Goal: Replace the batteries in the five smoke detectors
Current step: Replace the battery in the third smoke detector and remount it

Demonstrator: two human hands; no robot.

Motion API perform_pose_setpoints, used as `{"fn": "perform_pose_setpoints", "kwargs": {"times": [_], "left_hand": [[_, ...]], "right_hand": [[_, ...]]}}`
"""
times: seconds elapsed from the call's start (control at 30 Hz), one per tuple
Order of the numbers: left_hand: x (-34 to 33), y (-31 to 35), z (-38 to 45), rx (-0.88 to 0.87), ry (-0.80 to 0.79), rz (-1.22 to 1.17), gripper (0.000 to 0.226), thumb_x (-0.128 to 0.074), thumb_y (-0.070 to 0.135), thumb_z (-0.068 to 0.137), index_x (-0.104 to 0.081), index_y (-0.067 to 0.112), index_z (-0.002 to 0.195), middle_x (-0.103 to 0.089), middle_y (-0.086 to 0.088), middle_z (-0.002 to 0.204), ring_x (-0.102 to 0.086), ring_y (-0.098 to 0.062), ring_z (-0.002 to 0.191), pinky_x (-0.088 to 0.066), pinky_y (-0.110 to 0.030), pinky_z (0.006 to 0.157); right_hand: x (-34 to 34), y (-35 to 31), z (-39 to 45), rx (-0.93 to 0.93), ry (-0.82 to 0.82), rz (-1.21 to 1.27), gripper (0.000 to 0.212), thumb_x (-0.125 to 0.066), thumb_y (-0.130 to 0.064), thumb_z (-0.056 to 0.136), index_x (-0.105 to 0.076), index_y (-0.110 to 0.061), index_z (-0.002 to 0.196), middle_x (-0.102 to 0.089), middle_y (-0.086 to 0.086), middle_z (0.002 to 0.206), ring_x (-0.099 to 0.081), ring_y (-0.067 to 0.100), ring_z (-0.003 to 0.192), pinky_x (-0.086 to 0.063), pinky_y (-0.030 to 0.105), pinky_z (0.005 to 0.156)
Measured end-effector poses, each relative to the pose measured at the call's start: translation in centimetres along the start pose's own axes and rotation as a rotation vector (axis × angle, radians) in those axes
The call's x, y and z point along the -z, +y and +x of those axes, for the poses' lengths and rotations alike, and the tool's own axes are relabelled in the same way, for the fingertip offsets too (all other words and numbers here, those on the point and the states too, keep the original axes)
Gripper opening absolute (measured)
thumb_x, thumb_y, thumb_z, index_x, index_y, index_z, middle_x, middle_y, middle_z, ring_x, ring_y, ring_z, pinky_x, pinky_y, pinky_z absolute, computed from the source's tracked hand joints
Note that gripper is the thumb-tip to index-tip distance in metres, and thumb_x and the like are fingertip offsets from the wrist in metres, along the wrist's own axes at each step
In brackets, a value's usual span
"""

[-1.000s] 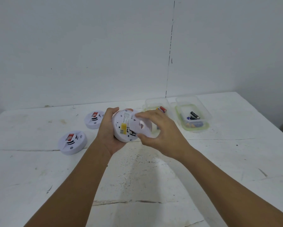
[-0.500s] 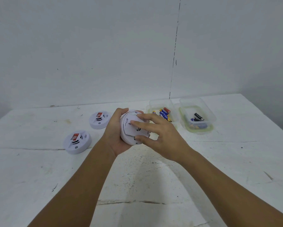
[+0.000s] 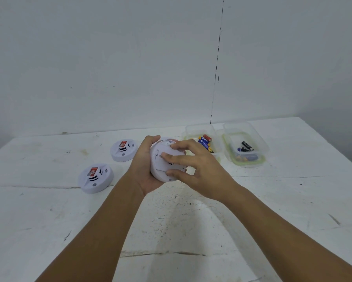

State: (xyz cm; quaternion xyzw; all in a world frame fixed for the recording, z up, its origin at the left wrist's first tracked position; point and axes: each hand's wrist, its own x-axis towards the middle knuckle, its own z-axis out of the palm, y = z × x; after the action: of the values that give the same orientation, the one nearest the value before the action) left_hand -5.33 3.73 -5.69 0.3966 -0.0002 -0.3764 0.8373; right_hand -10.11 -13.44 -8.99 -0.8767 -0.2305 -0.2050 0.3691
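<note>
A plain pale wall [image 3: 110, 68] stands behind, with a thin dark vertical seam [image 3: 216, 68] running down it. The white desk [image 3: 191, 224] is scuffed, speckled and cracked, under soft even light.

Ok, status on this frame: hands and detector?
Left hand grips detector. Right hand fingertips press its back cover. Two detectors on table, nothing obstructing.

Evenly lit, soft and diffuse, slightly cool; no glare. Faint grey shadow under the forearms on the table [image 3: 191, 231], hinting at light from above. Darker toward the far right corner and left edge. Wide-angle bowing along the table's back edge and the wall seam [image 3: 216, 64]. Mild softness overall; battery labels in the left tub [image 3: 206, 142] unreadable.
</note>
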Motion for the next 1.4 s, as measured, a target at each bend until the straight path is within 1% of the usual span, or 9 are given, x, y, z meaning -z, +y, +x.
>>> {"fn": "perform_pose_setpoints", "kwargs": {"times": [0.23,0.43,0.57,0.77,0.87,1.0,1.17,1.33,1.4], "left_hand": [[-0.6,0.3,0.0,-0.042,0.043,0.057,0.043,-0.044,0.049,0.096,-0.067,0.014,0.098,-0.067,-0.007,0.091,-0.066,-0.026,0.08,-0.048,-0.031,0.066],[-0.5,0.3,0.4,-0.138,0.179,0.224,0.03,-0.049,0.038,0.094,-0.069,0.016,0.091,-0.067,-0.009,0.09,-0.062,-0.028,0.081,-0.049,-0.034,0.069],[0.0,0.2,0.8,-0.156,0.234,0.241,0.028,-0.054,0.038,0.09,-0.07,0.016,0.095,-0.063,-0.012,0.101,-0.054,-0.033,0.097,-0.045,-0.042,0.081],[-0.2,-0.6,1.0,-0.234,0.278,0.222,0.034,-0.054,0.045,0.096,-0.07,0.018,0.111,-0.067,-0.012,0.108,-0.062,-0.029,0.1,-0.046,-0.045,0.09],[-0.5,-1.5,1.1,-0.271,0.385,0.412,0.04,-0.058,0.045,0.093,-0.068,0.018,0.12,-0.07,-0.008,0.112,-0.066,-0.026,0.103,-0.049,-0.043,0.083],[-1.4,-2.8,0.8,-0.307,0.464,0.511,0.033,-0.057,0.04,0.097,-0.061,0.032,0.13,-0.068,-0.001,0.122,-0.068,-0.02,0.109,-0.055,-0.038,0.08],[0.6,-3.6,-0.1,-0.411,0.447,0.649,0.036,-0.051,0.025,0.105,-0.053,0.031,0.141,-0.062,0.001,0.139,-0.06,-0.018,0.126,-0.05,-0.042,0.11],[1.9,-5.5,-1.0,-0.308,0.46,0.636,0.027,-0.059,0.024,0.105,-0.059,0.021,0.132,-0.072,-0.003,0.122,-0.071,-0.02,0.111,-0.059,-0.036,0.097],[2.3,-6.0,-1.0,-0.334,0.468,0.642,0.027,-0.059,0.023,0.105,-0.06,0.018,0.132,-0.074,-0.002,0.118,-0.073,-0.019,0.108,-0.061,-0.034,0.093]], "right_hand": [[-0.1,-0.8,0.3,-0.082,0.097,0.041,0.045,-0.075,-0.045,0.089,-0.069,-0.034,0.131,-0.059,-0.012,0.128,-0.055,0.003,0.122,-0.05,0.033,0.101],[0.0,-1.3,0.5,-0.242,0.059,0.08,0.061,-0.083,-0.048,0.082,-0.062,-0.033,0.137,-0.059,-0.018,0.121,-0.059,0.0,0.115,-0.051,0.029,0.098],[-0.2,-1.1,0.7,-0.279,0.046,0.115,0.061,-0.084,-0.046,0.081,-0.063,-0.032,0.137,-0.062,-0.017,0.124,-0.058,-0.003,0.116,-0.049,0.023,0.098],[-0.4,-1.2,-0.1,-0.424,0.025,0.437,0.041,-0.069,-0.045,0.096,-0.062,-0.04,0.136,-0.059,-0.014,0.13,-0.059,-0.002,0.119,-0.05,0.037,0.109],[-0.5,-1.1,-0.5,-0.525,0.006,0.667,0.06,-0.064,-0.064,0.09,-0.057,-0.037,0.144,-0.068,-0.009,0.127,-0.068,0.01,0.116,-0.053,0.048,0.106],[-1.2,-0.3,-1.2,-0.581,0.06,0.626,0.046,-0.068,-0.04,0.097,-0.052,-0.045,0.14,-0.072,-0.01,0.113,-0.074,0.015,0.104,-0.056,0.051,0.101],[-0.7,1.1,-2.4,-0.714,0.141,0.872,0.043,-0.052,-0.009,0.104,-0.056,-0.03,0.142,-0.073,0.007,0.119,-0.072,0.025,0.112,-0.059,0.046,0.099],[-0.6,1.8,-3.9,-0.754,0.092,0.843,0.041,-0.049,-0.007,0.106,-0.058,-0.033,0.136,-0.071,0.011,0.125,-0.072,0.024,0.112,-0.059,0.041,0.096],[-0.7,1.9,-4.4,-0.709,0.023,0.732,0.042,-0.047,-0.013,0.108,-0.054,-0.039,0.141,-0.07,-0.001,0.13,-0.068,0.019,0.119,-0.056,0.04,0.102]]}}
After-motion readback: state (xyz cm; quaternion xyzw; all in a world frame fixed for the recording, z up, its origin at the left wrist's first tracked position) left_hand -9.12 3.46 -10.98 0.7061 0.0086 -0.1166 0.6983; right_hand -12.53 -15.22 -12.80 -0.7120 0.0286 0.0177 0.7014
